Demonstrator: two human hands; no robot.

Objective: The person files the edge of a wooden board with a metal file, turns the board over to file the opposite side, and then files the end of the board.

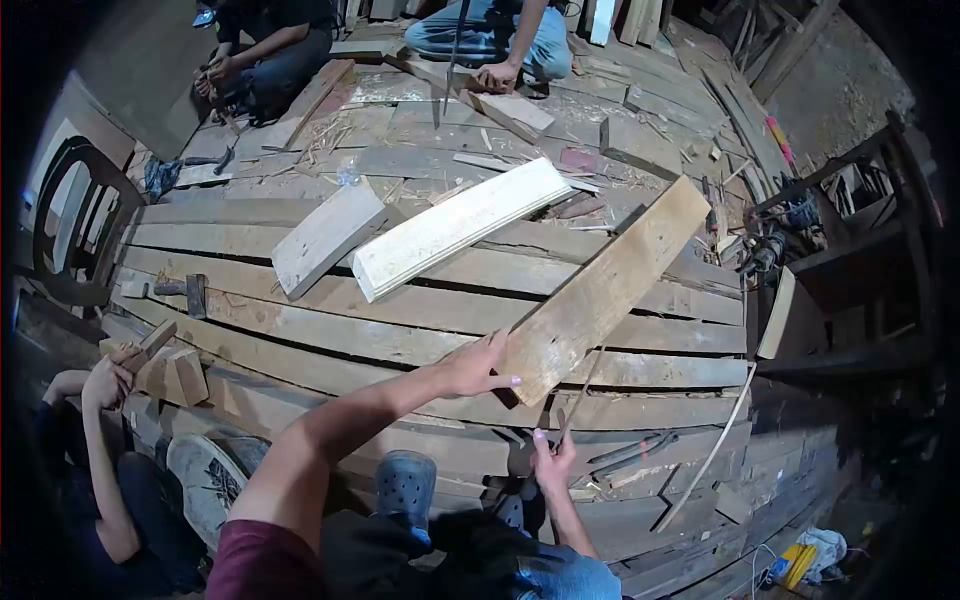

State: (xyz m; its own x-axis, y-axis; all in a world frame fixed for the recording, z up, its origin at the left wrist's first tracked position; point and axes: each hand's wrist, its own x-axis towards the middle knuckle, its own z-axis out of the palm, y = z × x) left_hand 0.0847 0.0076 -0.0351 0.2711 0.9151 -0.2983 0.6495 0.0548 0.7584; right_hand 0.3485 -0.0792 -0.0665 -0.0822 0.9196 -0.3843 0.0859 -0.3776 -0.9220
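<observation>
A long, wide wooden board (610, 290) lies slanted across the slats in front of me, its near end toward my knees. My left hand (478, 368) is closed on the left edge of that near end, the thumb by the corner. Lower and to the right, my right hand (553, 465) grips a thin, narrow strip (585, 392), whose far part runs up against the board's near right edge. The strip's exact kind is unclear. Just beyond the board lie a pale moulded beam (460, 228) and a shorter grey wood block (328, 238).
A hammer (195, 295) rests on the slats at left. Co-workers crouch at left and at the far side, one hand (497, 77) on a wood piece. A bowl (205, 475) of dark nail-like bits stands by my left arm. Dark tools (632, 452) lie right of my right hand.
</observation>
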